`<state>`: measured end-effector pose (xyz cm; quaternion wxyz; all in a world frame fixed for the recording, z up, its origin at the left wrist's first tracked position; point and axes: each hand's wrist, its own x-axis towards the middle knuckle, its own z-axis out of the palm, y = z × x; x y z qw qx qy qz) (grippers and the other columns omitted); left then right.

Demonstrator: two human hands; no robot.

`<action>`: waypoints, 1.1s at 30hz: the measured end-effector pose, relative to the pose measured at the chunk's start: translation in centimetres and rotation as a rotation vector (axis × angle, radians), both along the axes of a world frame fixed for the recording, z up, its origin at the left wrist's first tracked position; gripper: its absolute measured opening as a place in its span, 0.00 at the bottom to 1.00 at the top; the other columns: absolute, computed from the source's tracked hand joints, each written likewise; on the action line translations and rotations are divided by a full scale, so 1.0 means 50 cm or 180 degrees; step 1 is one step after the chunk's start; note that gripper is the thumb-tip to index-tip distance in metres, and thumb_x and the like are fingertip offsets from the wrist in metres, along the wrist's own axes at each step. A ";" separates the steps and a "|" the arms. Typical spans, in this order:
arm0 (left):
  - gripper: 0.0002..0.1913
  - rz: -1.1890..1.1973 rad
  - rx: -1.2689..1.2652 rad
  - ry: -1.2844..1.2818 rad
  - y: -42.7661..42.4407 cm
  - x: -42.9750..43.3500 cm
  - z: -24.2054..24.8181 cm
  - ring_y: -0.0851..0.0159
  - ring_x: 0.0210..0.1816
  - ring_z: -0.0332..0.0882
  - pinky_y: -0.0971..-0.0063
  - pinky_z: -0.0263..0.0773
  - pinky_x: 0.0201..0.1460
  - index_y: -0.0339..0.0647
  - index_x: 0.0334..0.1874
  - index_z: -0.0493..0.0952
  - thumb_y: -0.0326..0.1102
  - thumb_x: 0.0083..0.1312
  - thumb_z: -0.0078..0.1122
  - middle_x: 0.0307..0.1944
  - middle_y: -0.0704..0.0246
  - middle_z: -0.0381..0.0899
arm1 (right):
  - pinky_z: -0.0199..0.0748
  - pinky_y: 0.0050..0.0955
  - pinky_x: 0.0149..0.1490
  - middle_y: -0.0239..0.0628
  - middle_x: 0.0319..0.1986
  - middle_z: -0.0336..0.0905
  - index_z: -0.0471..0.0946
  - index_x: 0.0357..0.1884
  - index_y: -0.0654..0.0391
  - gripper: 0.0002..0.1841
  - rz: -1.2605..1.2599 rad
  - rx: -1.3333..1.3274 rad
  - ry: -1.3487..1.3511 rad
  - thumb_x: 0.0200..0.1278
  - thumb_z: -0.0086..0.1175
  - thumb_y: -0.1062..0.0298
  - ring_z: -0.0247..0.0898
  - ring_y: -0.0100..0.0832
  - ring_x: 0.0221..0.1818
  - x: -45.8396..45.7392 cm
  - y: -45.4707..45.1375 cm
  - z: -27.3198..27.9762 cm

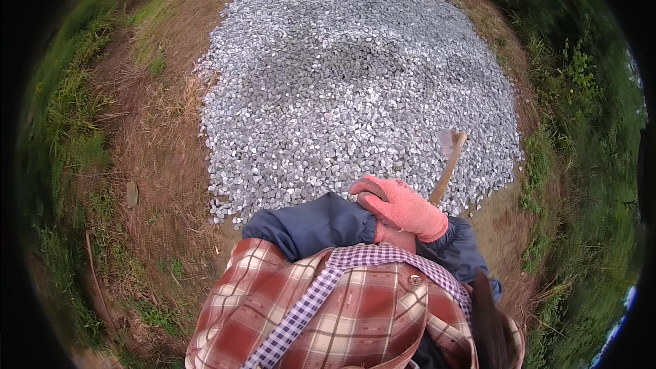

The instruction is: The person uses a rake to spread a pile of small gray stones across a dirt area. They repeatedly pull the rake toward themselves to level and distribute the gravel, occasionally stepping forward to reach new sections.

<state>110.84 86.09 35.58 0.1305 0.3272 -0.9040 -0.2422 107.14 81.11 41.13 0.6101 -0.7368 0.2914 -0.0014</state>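
My right hand point(402, 207), in a pink knitted work glove, lies across my left wrist close to my chest. Its bent fingers point left over the navy left sleeve point(312, 223); whether they pinch the cloth is unclear. Beneath it, only part of my left hand point(395, 237) shows, in a similar pink glove. A hand hoe point(447, 174) with a short wooden handle and a broad metal blade sticks out beyond my hands, over the gravel. Its handle passes under the right wrist towards the left hand, whose fingers are hidden.
A wide heap of grey crushed stone point(348, 113) spreads before me. Brown earth with dry grass point(148, 148) borders it on the left, where a flat stone or board piece point(132, 193) lies. Dense green plants point(579, 128) line the right side. A checked strap point(302, 318) crosses my plaid garment point(369, 307).
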 end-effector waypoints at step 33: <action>0.09 0.0630 0.0660 0.0787 -0.067 -0.030 0.086 0.59 0.31 0.80 0.69 0.74 0.29 0.43 0.41 0.74 0.30 0.58 0.53 0.39 0.68 0.78 | 0.72 0.30 0.36 0.31 0.33 0.72 0.69 0.46 0.53 0.21 -0.3932 0.2645 -0.1733 0.61 0.56 0.48 0.69 0.27 0.31 -0.380 0.006 -0.313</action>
